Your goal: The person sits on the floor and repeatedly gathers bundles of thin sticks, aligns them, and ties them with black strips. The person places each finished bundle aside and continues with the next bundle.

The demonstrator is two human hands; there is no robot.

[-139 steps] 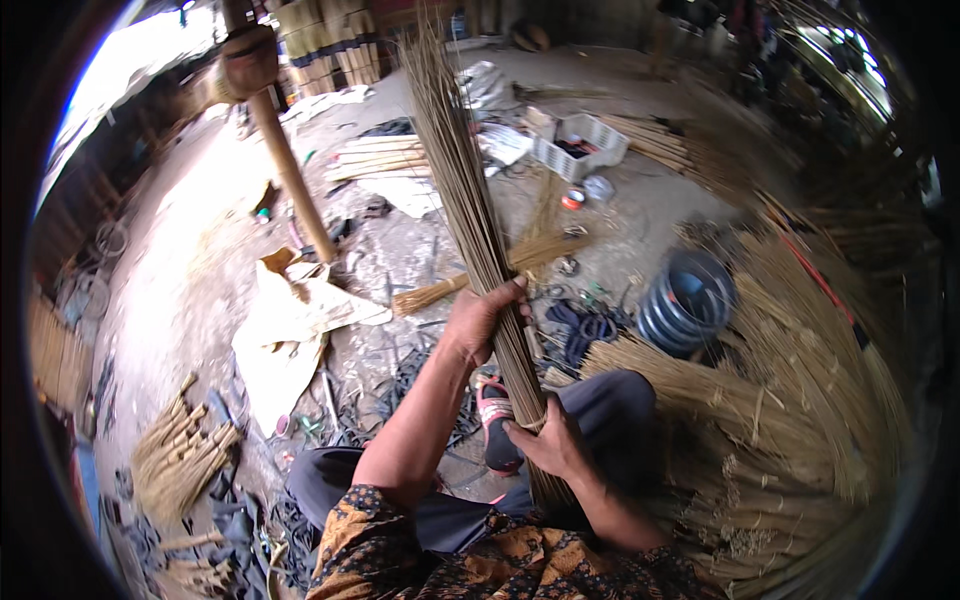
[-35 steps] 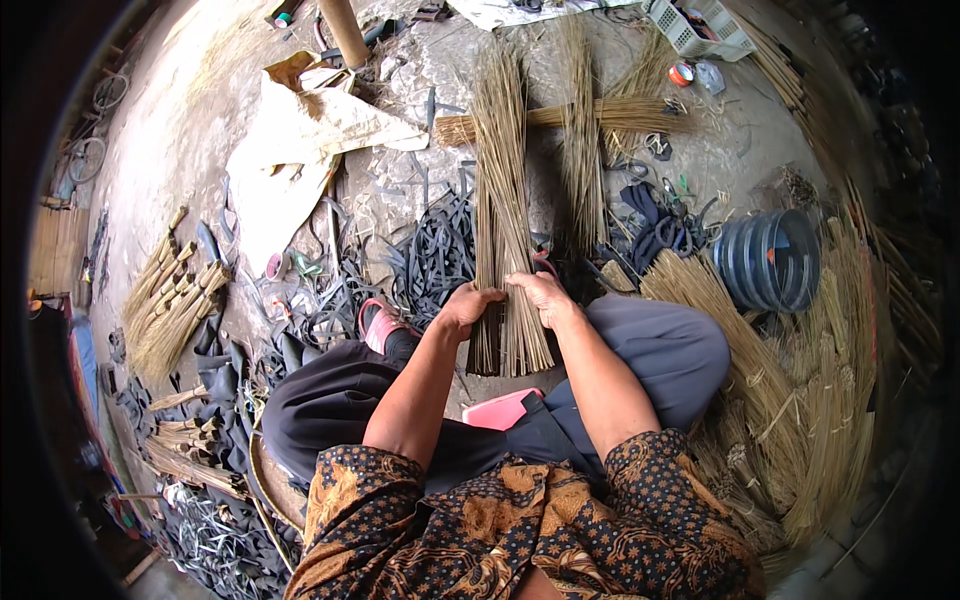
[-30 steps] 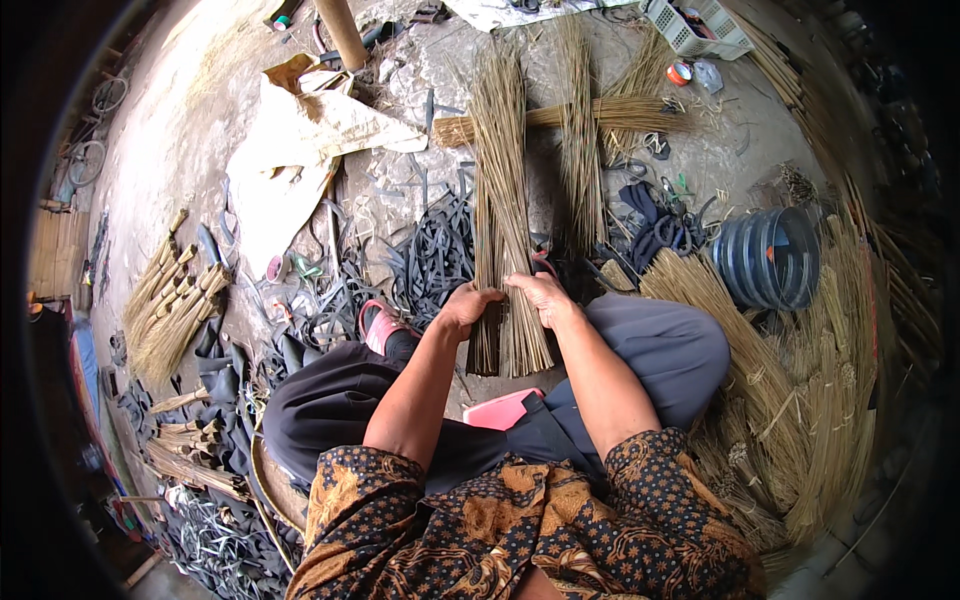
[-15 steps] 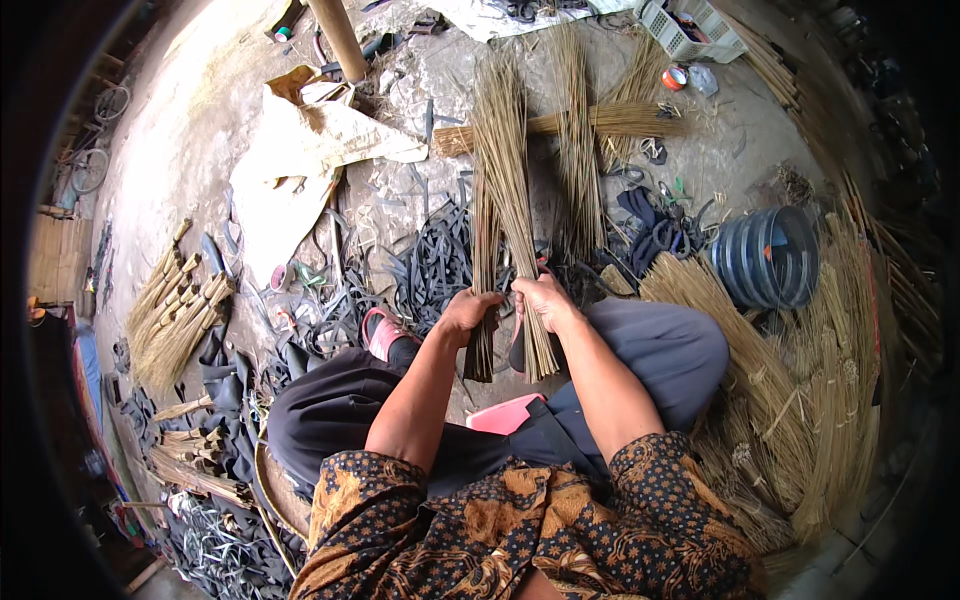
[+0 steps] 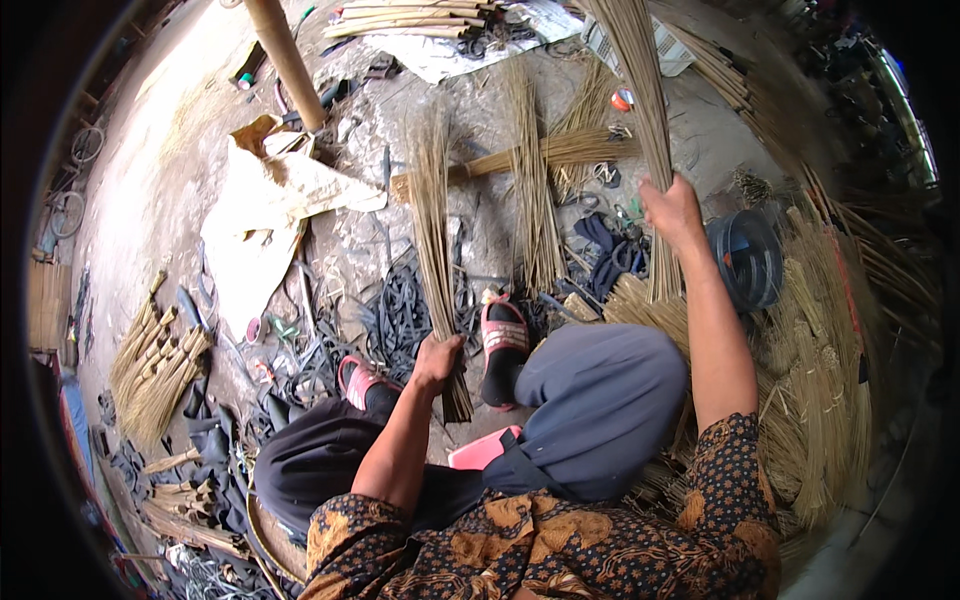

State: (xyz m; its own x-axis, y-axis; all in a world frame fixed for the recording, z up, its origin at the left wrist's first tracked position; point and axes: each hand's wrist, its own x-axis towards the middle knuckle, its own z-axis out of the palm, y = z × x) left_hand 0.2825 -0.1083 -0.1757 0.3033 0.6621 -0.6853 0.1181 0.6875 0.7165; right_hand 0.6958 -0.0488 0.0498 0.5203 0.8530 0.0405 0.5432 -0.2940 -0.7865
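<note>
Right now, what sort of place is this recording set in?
Probably an informal broom-making workshop on a bare concrete floor. The left hand and right hand each grip a bundle of thin dry sticks, more stick heaps lie alongside, and black rubber strips litter the floor.

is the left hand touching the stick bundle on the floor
Touching. The head view shows the left hand closed around the lower end of the stick bundle, its fingers wrapped over the sticks with no gap.

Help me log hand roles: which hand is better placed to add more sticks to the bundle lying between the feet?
Right, probably: the right hand already grips a raised sheaf of sticks, while the left hand pins the floor bundle.
</note>
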